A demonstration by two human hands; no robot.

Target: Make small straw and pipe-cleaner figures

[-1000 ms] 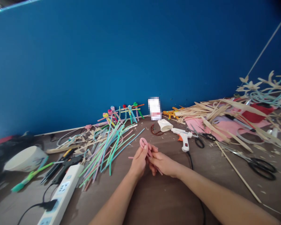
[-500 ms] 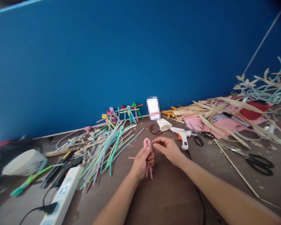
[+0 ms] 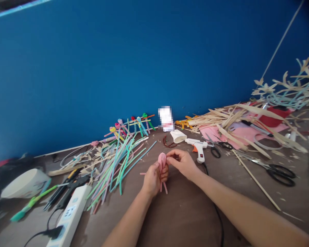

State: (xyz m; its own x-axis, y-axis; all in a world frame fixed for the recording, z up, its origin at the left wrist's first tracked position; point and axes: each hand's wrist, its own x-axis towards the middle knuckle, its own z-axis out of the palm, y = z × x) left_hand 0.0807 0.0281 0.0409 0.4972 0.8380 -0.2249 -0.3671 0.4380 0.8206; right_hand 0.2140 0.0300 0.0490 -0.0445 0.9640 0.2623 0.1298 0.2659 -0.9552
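My left hand (image 3: 152, 177) is closed around a pink pipe cleaner (image 3: 162, 159), bent into a rounded loop that stands up above the fist. Its loose ends poke out below the fingers and to the left. At the loop's right side, the thumb and forefinger of my right hand (image 3: 182, 164) come together in a pinch against it. Left of my hands lies a loose pile of pastel pipe cleaners (image 3: 118, 168). Several small pipe-cleaner figures (image 3: 134, 125) in various colours stand along the wall behind.
A white glue gun (image 3: 198, 147) with a trailing cord lies right of my hands. Beyond it are black-handled scissors (image 3: 280, 173), a thin stick (image 3: 257, 181) and pale husk strips (image 3: 226, 118). To the left are a power strip (image 3: 70, 212) and a tilted white bowl (image 3: 24, 185).
My right fingertips have moved in from just beside the pink loop to meet it. The loop has turned and looks narrower and more filled. The whole view has shifted slightly.
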